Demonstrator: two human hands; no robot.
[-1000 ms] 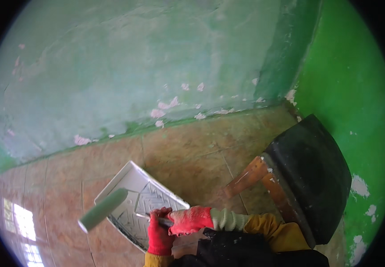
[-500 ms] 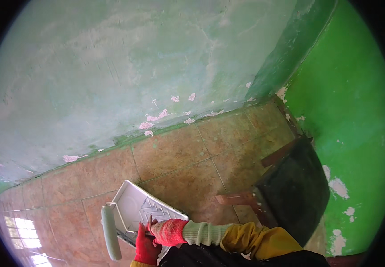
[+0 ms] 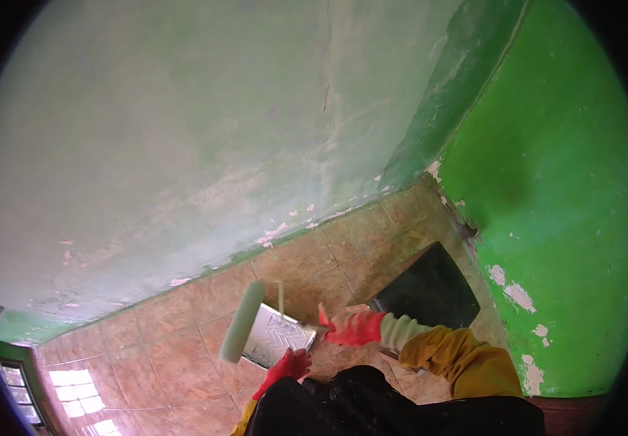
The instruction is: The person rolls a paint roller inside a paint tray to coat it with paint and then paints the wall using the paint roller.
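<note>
Tiled floor [image 3: 183, 341], paint tray [image 3: 277, 336], dark chair [image 3: 430, 291]

One head-worn fisheye looks down and forward, close over the hands, toward the wall [image 3: 183, 145] and tiled floor [image 3: 183, 341].

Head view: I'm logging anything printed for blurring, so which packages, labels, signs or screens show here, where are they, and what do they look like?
None are in view. What shows is unmarked:
Paint roller, pale green cylinder, over the floor at lower centre.
Paint tray, white, ribbed, on the tiled floor.
Dark flat panel, black, beside the green wall.
</note>
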